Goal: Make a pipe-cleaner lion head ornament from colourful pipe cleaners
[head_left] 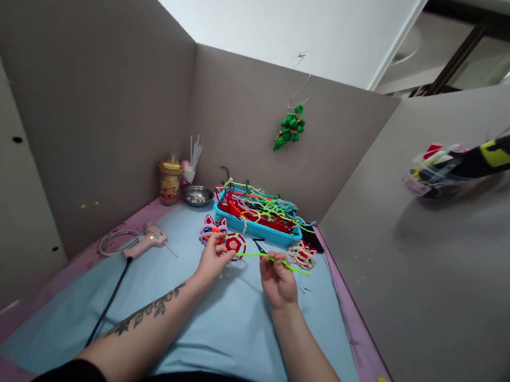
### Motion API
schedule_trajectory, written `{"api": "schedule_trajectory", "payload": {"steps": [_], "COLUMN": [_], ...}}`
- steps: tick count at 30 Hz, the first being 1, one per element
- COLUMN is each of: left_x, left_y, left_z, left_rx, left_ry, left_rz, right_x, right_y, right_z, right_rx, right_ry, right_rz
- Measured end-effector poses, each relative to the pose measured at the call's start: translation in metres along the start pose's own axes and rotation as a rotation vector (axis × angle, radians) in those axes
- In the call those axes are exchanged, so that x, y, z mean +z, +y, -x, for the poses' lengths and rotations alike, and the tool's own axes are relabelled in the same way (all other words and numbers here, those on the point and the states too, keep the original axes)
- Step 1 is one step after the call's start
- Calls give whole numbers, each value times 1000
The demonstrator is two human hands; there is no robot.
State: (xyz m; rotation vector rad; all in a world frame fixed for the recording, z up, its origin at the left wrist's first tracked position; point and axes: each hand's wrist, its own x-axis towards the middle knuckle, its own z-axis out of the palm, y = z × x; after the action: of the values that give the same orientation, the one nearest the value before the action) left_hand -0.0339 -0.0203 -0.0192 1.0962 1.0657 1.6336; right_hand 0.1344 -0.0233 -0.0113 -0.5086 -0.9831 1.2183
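My left hand (214,259) is closed in a pinch on the edge of a round red and pink pipe-cleaner piece (235,244) with yellow-green bits around it. A bright green pipe cleaner (252,254) stretches from this piece across to my right hand (278,279), whose fingers are pinched on it. Its free end sticks out to the right. Just behind my left hand lies a pink and purple cat-like face (208,227) with orange parts. Beyond my right hand are a cream and red animal face (303,255) and dark-handled pliers or scissors (260,245), partly hidden.
A blue tray (256,228) heaped with coloured pipe cleaners stands at the back. To its left are a metal bowl (197,195) and a lidded cup (169,184). A pink glue gun (146,241) with its cord lies left. Grey partitions (247,119) enclose the table.
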Motion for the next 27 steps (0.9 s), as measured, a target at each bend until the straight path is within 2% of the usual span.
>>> {"api": "schedule_trajectory", "payload": {"steps": [3, 7, 12, 17, 23, 27], "left_x": [0, 3, 8, 10, 9, 10], "left_y": [2, 7, 11, 10, 6, 4], "left_z": [-1, 3, 11, 12, 12, 12], "left_rx": [-30, -61, -50, -123, -151, -194], "left_ry": [-9, -20, -84, -151, -169, -179], "left_rz": [27, 46, 17, 81, 49, 36], "right_x": [-10, -2, 17, 17, 15, 15], "right_y": [2, 16, 32, 32, 28, 32], "right_z": [-8, -4, 12, 15, 16, 17], "right_rx": [49, 108, -31, -92, -216, -245], "right_ry": [62, -8, -72, -58, -72, -29], "right_rz": [-62, 187, 652, 747, 948, 1007]}}
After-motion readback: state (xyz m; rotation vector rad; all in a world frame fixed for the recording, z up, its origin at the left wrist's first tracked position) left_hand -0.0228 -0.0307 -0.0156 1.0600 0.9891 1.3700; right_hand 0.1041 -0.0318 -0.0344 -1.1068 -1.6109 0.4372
